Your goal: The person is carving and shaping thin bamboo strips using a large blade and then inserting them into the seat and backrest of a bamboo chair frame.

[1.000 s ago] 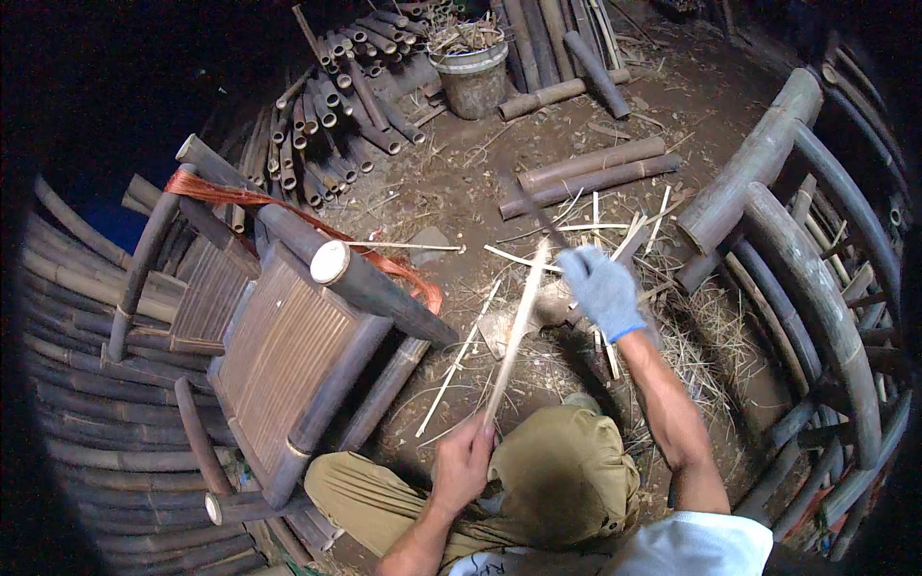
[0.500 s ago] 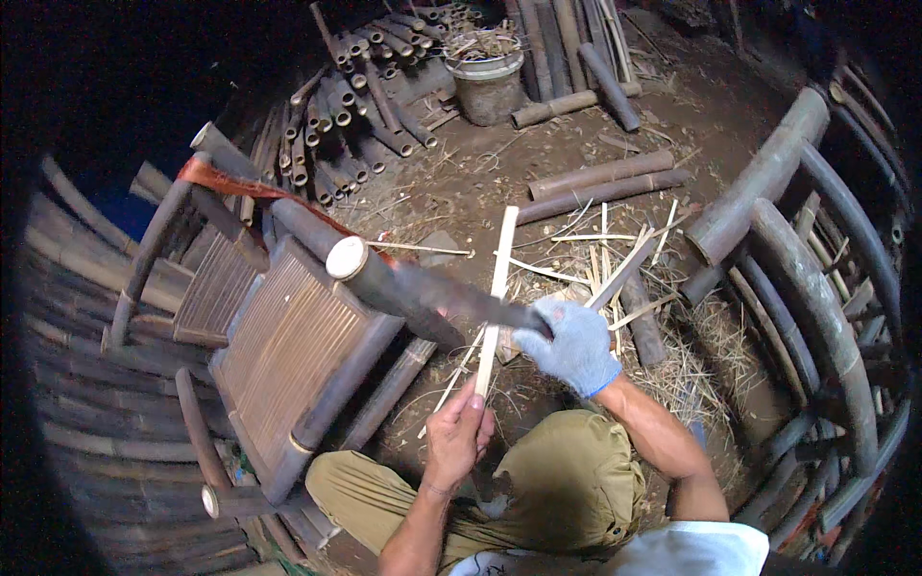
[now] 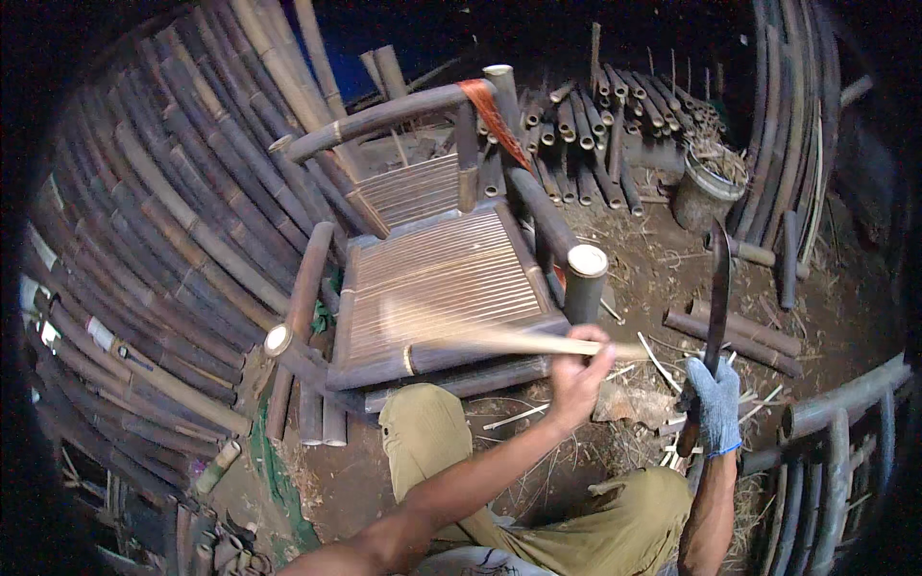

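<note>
My bare left hand (image 3: 576, 384) is closed on a pale bamboo strip (image 3: 514, 342). The strip lies nearly level and points left across the front of a bamboo chair's slatted seat (image 3: 442, 278); its far end is smeared by motion, so I cannot tell whether it touches the seat. On the right, my right hand (image 3: 715, 408), in a grey-blue knitted glove, grips a machete (image 3: 717, 298). Its dark blade stands upright above the fist, apart from the strip, and its handle end shows below the glove.
Long bamboo poles (image 3: 182, 221) lean along the left. Cut bamboo tubes (image 3: 615, 115) are stacked at the back beside a bucket (image 3: 706, 197) of shavings. Two bamboo pieces (image 3: 735, 336) lie on the ground. Another bamboo frame (image 3: 845, 398) stands at right.
My view has swung left towards the chair. The strip has gone from upright to nearly level over the seat. The machete, which crossed the strip, now stands upright away from it.
</note>
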### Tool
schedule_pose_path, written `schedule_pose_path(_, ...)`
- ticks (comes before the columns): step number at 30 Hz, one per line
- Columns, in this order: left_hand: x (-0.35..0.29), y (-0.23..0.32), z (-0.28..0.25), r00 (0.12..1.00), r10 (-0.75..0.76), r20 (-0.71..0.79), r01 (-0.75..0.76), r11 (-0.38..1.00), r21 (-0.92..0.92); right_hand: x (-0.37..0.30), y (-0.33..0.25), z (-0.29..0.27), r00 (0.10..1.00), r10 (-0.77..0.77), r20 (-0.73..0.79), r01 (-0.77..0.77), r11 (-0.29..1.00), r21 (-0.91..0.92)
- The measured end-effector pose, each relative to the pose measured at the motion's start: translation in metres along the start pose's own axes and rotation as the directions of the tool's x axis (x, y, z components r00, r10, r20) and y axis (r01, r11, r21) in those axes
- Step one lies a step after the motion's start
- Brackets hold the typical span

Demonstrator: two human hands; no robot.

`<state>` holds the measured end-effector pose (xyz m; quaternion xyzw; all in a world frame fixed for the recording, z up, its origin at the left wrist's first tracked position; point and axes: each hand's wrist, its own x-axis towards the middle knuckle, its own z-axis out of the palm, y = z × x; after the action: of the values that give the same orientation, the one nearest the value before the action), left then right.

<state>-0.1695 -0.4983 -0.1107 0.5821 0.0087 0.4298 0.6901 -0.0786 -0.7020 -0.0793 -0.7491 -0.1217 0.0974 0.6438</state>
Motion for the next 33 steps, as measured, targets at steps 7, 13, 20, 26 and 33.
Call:
schedule_pose_path(7, -0.002, 0.019, 0.052, 0.884, 0.355, 0.304, -0.426, 0.879, 0.212, 0.006, -0.072, 0.035, 0.998, -0.014, -0.053, 0.037, 0.895, 0.445)
schedule_pose_path(13, -0.008, 0.06, -0.022, 0.323, -0.333, 0.886, 0.847, 0.518, -0.114, 0.015, -0.073, 0.0, 0.976, -0.133, -0.173, 0.187, 0.917, 0.352)
schedule_pose_path(20, 0.012, 0.086, -0.042, 0.837, -0.387, 0.387, 0.288, 0.913, 0.288, -0.02, -0.095, 0.057, 0.662, -0.747, 0.057, 0.648, 0.533, -0.544)
schedule_pose_path(26, 0.004, 0.108, -0.024, 0.89, -0.286, 0.355, 0.095, 0.879, 0.468, -0.035, -0.086, 0.051, 0.681, -0.67, 0.296, 0.615, 0.305, -0.727)
schedule_pose_path(33, -0.024, 0.103, -0.04, 0.827, -0.354, 0.437, 0.135, 0.88, 0.456, -0.003, -0.073, 0.022, 0.756, -0.649, -0.086, 0.357, 0.519, -0.777)
